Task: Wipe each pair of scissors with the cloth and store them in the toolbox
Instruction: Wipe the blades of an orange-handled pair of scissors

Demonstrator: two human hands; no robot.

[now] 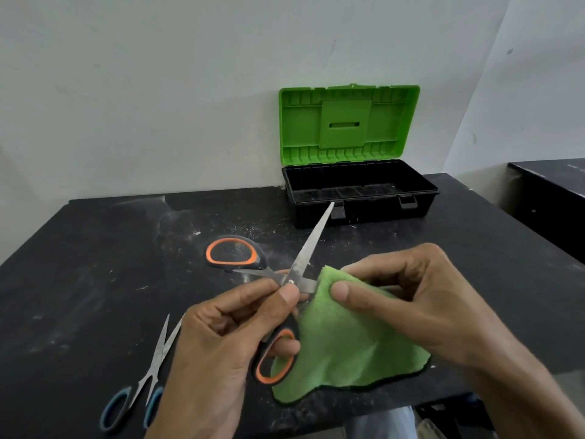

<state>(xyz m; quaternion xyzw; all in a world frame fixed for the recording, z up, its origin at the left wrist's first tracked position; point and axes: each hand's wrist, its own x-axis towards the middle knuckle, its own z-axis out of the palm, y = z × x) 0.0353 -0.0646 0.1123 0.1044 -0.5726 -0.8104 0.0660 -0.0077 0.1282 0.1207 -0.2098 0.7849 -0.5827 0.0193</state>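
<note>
Gripped the wide-open orange-handled scissors (304,259) at the pivot with the left hand (221,340). Pinched the green cloth (348,353) over one blade with the right hand (418,299). Had the blue-handled scissors (152,369) on the table (95,264), open toolbox (367,213) way behind.

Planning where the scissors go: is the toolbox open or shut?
Open: the toolbox has its green lid raised upright, baring the black interior.
</note>
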